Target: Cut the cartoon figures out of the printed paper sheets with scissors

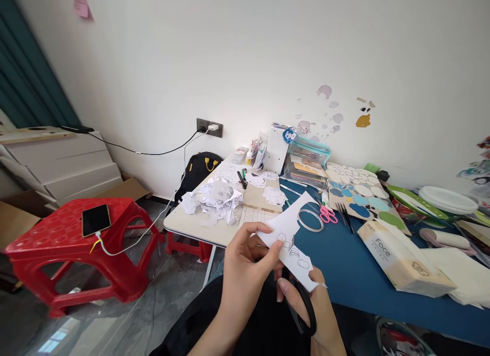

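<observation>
Between the thumb and fingers of my left hand [248,264] is a sheet of white paper [285,221] with small outline drawings on it, its edges cut unevenly. My right hand [304,295] grips a pair of black-handled scissors [306,307] just below the paper. Most of the blades are hidden behind the sheet and my fingers, so whether they touch the paper I cannot tell. Ahead on the white table lies a heap of paper scraps [216,198]. Several cut-out paper drawings [273,195] lie close to it.
On the blue table are a roll of clear tape [311,221], pink-handled scissors [328,214], tweezers [349,218] and a tissue pack [401,256]. A board of coloured cut-outs [358,200] lies behind. Left stands a red stool [126,218] bearing a phone [95,221] with a cable.
</observation>
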### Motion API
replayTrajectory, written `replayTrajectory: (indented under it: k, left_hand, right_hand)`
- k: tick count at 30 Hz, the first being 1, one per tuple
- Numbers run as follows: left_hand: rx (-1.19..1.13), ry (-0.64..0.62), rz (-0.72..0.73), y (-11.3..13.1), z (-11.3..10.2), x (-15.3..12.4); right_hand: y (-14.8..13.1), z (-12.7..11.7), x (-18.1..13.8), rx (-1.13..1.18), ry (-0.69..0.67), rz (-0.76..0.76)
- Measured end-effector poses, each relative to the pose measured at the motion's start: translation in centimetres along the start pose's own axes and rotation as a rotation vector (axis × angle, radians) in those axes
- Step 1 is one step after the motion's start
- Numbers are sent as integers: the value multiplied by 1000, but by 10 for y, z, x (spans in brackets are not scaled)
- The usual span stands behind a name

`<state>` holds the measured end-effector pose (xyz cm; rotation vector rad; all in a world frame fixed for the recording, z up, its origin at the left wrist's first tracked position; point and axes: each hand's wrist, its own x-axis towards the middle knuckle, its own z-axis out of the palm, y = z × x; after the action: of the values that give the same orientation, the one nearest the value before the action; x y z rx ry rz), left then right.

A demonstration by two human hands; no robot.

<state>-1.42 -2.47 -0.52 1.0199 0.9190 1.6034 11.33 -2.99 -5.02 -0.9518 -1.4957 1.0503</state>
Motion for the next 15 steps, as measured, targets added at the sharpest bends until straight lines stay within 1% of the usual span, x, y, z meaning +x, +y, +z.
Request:
replayTrajectory:
  k: [4, 7, 10, 15]
  left_hand:
    - [32, 15, 38, 0, 0, -2]
    - [42, 3, 19, -2, -1, -3]
    - [65, -1, 5, -2, -2, -2]
    - [68, -11, 7, 0, -3, -2]
  right_hand:
    - [0, 3, 0, -74, 35, -18]
    - [2, 6, 0, -111, 62, -36]
    - [1, 8, 0, -127, 87, -19]
    - [-10, 5, 3, -212, 28, -57]
